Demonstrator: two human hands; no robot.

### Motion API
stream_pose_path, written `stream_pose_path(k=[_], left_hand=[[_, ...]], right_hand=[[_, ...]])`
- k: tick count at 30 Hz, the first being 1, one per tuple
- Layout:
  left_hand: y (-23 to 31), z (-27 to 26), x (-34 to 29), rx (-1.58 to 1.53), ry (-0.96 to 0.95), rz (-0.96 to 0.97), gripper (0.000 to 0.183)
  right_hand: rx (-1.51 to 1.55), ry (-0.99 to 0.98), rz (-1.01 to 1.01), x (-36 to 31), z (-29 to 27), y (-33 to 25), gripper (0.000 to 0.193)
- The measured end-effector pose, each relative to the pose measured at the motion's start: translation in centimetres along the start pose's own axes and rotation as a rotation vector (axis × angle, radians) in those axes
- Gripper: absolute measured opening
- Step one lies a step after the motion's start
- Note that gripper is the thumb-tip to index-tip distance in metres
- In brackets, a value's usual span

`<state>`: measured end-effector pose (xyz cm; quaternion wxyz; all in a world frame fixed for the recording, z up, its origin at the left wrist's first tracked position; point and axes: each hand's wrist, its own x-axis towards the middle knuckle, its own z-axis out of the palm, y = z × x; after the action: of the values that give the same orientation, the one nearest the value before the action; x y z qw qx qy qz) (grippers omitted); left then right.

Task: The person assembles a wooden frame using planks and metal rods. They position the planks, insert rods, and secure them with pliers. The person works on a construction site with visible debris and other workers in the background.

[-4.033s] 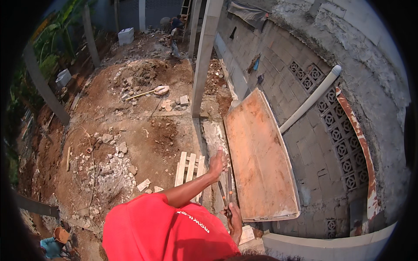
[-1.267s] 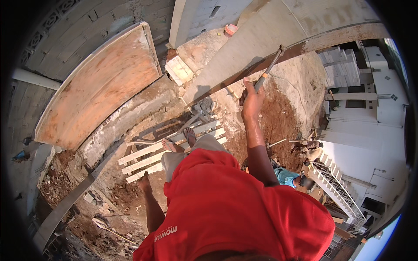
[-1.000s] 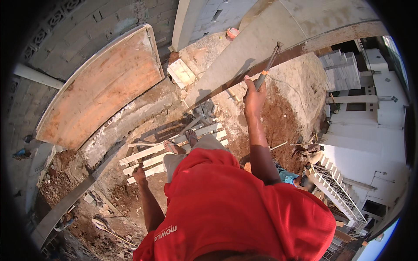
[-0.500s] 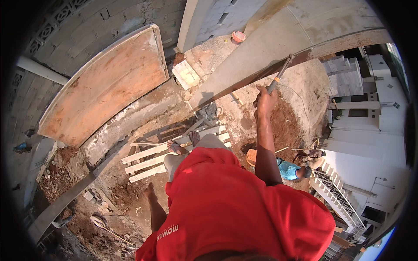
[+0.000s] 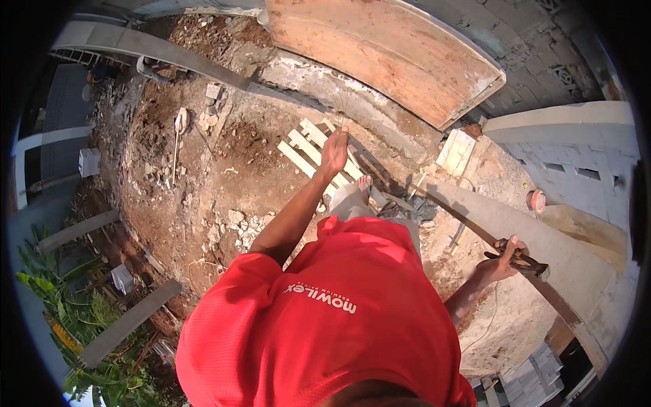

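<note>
My left hand (image 5: 335, 152) is closed in a pinch above the pale wooden slats (image 5: 298, 150), with thin wires (image 5: 342, 110) rising from its fingers. Out to the right, my right hand (image 5: 500, 263) grips a dark metal hand tool (image 5: 530, 266). Its exact kind is hard to make out. The tool lies over the edge of a long grey concrete beam (image 5: 536, 251), close to its dark border strip. My sandalled feet (image 5: 380, 203) rest at the slats, below the red shirt.
A large reddish wooden panel (image 5: 380, 51) leans along the grey block wall. A pale board (image 5: 457, 150) and a red bucket (image 5: 536, 201) are at the right. A shovel (image 5: 179, 139) lies on rubble-strewn soil at the left. Grey blocks (image 5: 536, 376) are stacked lower right.
My view has turned left, so the panel now appears at the upper right. My left hand has come into view with the wires. My right hand still holds its tool at the beam.
</note>
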<state>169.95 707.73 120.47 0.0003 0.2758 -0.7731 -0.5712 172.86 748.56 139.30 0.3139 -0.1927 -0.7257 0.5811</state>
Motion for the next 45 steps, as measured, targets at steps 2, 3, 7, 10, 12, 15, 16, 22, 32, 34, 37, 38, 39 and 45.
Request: stream_pose_path(k=[2, 3, 7, 10, 12, 15, 16, 22, 32, 34, 37, 38, 39, 45], left_hand=[[3.4, 2.1, 0.9, -0.23, 0.02, 0.027, 0.053], [5.8, 3.1, 0.9, -0.427, -0.011, 0.065, 0.05], [14.6, 3.2, -2.4, -1.032, -0.328, 0.001, 0.049], [17.2, 2.1, -5.0, -1.276, -0.4, -0.011, 0.049], [17.4, 0.6, -6.2, -1.455, -0.42, -0.018, 0.049], [15.7, -2.6, -7.1, -1.566, -0.285, 0.055, 0.05], [15.3, -3.5, -7.3, -1.579, -0.245, 0.076, 0.05], [14.7, -7.1, -12.6, -1.529, 0.015, 0.172, 0.052], [12.1, -6.7, -15.9, -1.66, 0.46, 0.134, 0.043], [11.1, -6.6, -14.8, -1.696, 0.565, 0.122, 0.04], [10.9, -6.9, -13.4, -1.645, 0.638, 0.161, 0.037], [11.1, -7.1, -13.0, -1.621, 0.62, 0.159, 0.036], [11.4, -7.2, -12.7, -1.596, 0.603, 0.156, 0.035], [16.0, -7.7, -12.8, -1.425, 0.465, 0.247, 0.046]], right_hand=[[0.119, -0.193, 0.195, -0.3, 2.9, 1.4, 0.018], [0.207, -0.37, 0.31, -1.2, 5.1, 0.0, 0.016], [0.135, -0.817, 0.224, -3.3, 11.6, 1.4, 0.013], [0.051, -1.079, 0.207, -4.5, 15.1, 1.2, 0.022], [0.017, -1.274, 0.214, -5.8, 16.6, 0.7, 0.032], [0.002, -1.601, 0.27, -8.1, 17.7, -0.7, 0.04], [0.044, -1.648, 0.277, -8.9, 17.8, -1.5, 0.041], [0.106, -1.923, 0.484, -12.2, 18.5, -1.5, 0.028], [0.383, -1.846, 0.753, -13.1, 15.7, -1.2, 0.033], [0.39, -1.817, 0.738, -13.0, 15.0, -1.1, 0.034], [0.402, -1.885, 0.725, -11.9, 14.5, -2.0, 0.044], [0.41, -1.921, 0.712, -11.5, 14.3, -2.6, 0.047], [0.38, -1.97, 0.698, -11.1, 14.2, -2.9, 0.051], [0.131, -2.099, 0.417, -9.3, 15.9, -2.7, 0.043]])
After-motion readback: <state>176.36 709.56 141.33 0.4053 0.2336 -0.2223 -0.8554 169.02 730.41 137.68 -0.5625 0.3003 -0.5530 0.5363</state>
